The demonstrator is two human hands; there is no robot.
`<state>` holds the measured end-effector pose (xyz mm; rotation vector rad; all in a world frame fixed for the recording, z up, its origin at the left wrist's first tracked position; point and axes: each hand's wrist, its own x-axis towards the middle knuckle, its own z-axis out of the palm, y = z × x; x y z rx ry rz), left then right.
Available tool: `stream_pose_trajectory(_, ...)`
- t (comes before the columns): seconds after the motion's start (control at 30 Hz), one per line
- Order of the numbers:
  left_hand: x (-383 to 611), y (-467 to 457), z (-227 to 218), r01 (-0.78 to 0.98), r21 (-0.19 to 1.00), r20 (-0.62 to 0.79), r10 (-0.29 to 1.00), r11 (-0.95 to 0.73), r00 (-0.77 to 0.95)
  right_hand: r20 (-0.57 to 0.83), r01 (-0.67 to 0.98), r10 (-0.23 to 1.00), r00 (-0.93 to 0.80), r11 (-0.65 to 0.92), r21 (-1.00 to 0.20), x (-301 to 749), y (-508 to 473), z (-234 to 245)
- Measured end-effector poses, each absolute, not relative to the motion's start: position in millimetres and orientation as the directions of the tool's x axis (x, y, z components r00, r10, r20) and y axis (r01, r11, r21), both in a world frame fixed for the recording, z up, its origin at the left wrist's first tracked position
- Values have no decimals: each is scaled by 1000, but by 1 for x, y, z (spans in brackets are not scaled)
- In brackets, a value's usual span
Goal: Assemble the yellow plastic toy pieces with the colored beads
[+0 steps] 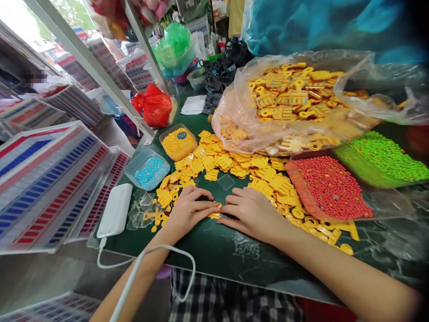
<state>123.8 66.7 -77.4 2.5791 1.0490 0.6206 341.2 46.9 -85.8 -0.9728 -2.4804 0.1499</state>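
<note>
My left hand [189, 208] and my right hand [250, 210] meet on the dark green table [214, 248], fingers pressed together around a small yellow plastic piece [214, 215]. Most of that piece is hidden under the fingertips. Behind the hands lies a spread of loose yellow plastic parts [234, 167], and a small clear square piece [226, 181] rests just beyond my fingers.
A clear bag of yellow parts [295, 103] sits at the back. Red beads [330, 188] and green beads [382, 158] lie right. Tubs of yellow beads [177, 142] and blue beads [150, 171], a white power bank [115, 210], a red bag [154, 105] and striped stacked boxes [50, 183] stand left.
</note>
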Motion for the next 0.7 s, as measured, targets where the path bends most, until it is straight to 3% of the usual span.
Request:
stream_pose_trajectory(0.37,120,69,-82,607,447,219,738,-657,638,323,626,691,-647,723,-291,342,48,-82)
stream_pose_trajectory(0.53,123,68,-79,594,494,270,761,-635,590,336,626,690,-641,723,-291,342,50,-84)
stream_pose_trajectory(0.7,127,68,-79,572,468,264,725,-673,637,342,621,688,-640,725,-298,343,51,-84)
